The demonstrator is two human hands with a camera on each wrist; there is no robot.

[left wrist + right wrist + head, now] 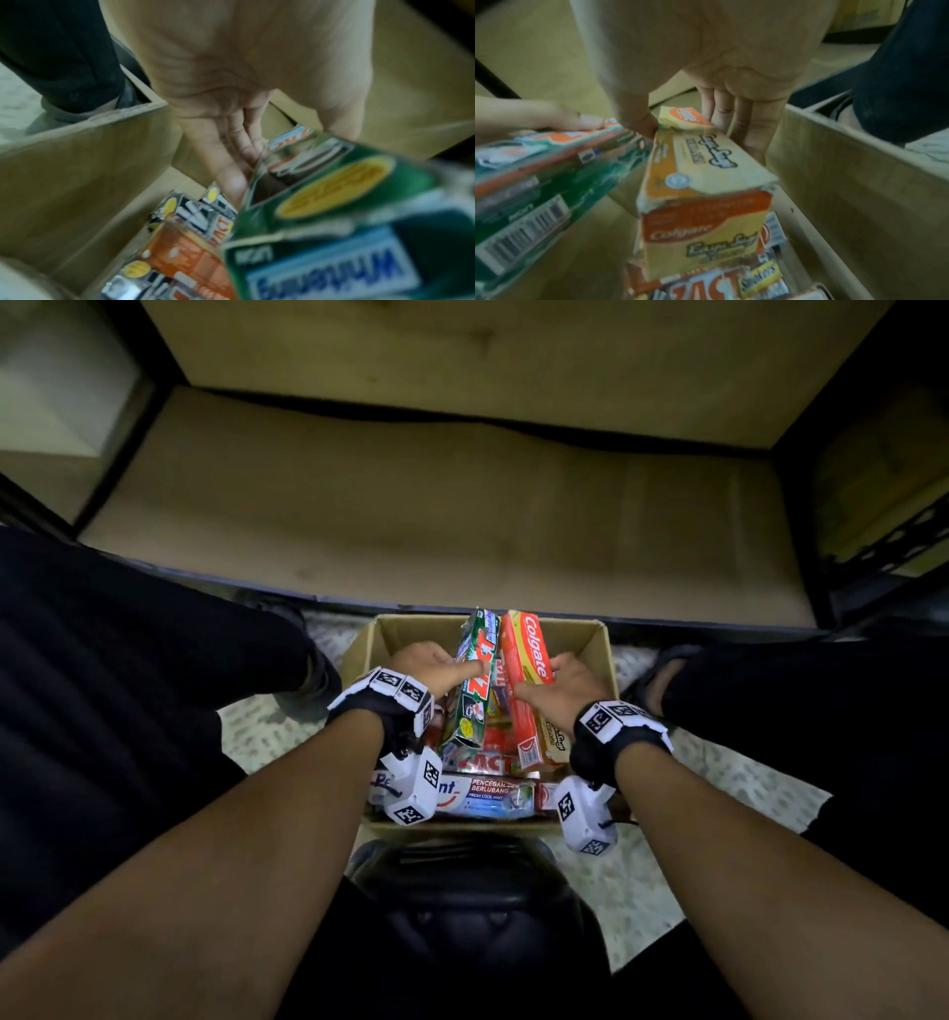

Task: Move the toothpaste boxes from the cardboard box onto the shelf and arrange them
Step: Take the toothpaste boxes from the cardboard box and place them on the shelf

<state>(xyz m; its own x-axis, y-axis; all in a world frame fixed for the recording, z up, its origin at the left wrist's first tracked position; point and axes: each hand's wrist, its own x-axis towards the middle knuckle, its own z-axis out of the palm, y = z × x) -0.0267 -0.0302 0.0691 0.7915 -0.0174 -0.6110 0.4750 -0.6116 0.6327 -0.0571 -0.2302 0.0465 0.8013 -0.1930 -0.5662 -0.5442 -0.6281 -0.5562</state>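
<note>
An open cardboard box sits on the floor between my feet, holding several toothpaste boxes. My left hand grips a green Zact toothpaste box, thumb on top and fingers underneath, its far end tilted up over the carton's back wall. In the left wrist view the green box fills the lower right. My right hand grips a red and yellow Colgate box the same way; in the right wrist view the Colgate box is pinched between thumb and fingers. The wooden shelf lies just beyond the carton.
More toothpaste boxes lie in the carton, among them a white and blue one near the front wall. Black metal shelf uprights frame the shelf board. My legs in dark trousers flank the carton on a speckled floor.
</note>
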